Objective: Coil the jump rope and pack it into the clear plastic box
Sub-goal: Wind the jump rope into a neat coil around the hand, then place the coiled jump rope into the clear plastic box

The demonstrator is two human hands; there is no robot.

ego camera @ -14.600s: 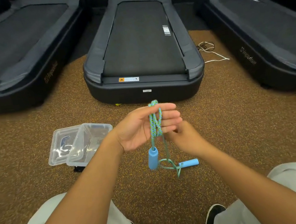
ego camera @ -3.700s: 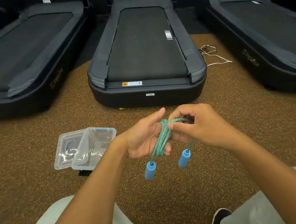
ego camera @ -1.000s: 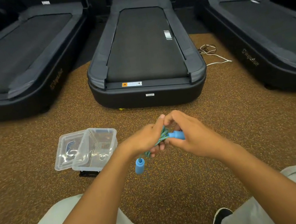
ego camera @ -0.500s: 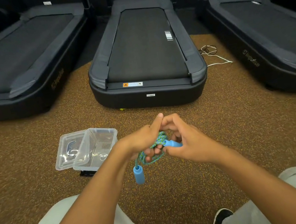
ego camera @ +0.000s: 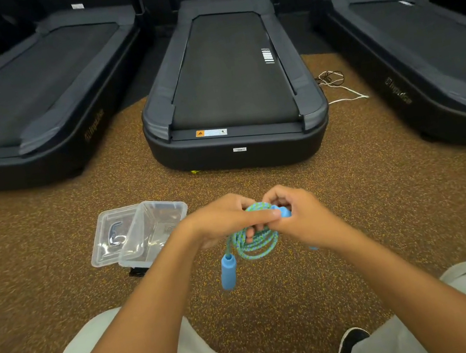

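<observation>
Treadmills (ego camera: 229, 85) beyond hands (ego camera: 262, 217) gripping rope (ego camera: 254, 243).

I see a rope (ego camera: 254, 241) braided in green with blue flecks, its handle (ego camera: 228, 271) plain sky blue. The box (ego camera: 155, 234) and lid (ego camera: 113, 235) are clear plastic. The floor (ego camera: 52, 235) is brown speckled with orange. The treadmill (ego camera: 229, 85) is black with a dark grey belt; my trousers (ego camera: 192, 350) are pale beige.

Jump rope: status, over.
Both hands gripping coiled jump rope; one handle dangling. Clear box open on floor, left. Nothing in the way.
</observation>
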